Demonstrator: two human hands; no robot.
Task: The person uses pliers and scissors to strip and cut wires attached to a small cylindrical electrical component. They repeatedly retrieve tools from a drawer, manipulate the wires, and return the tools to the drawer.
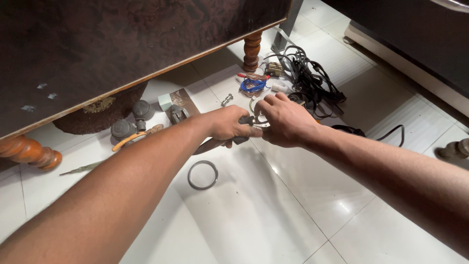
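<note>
Left hand: sitting at the centre of the frame, its fingers clenching around a dark-handled tool that is pointing toward the other hand.
Right hand: meeting the left just right of centre, its fingers pinching a small metal piece at the tool's tip; the exact grip is partly hidden.
Tool and piece: lying between the two hands, touching both, above the white tiled floor.
Metal ring: lying on the floor below the left hand, apart from it.
Black cables: piling up in the upper middle, beyond the hands.
Orange-handled pliers: lying at left, under the dark table's edge.
</note>
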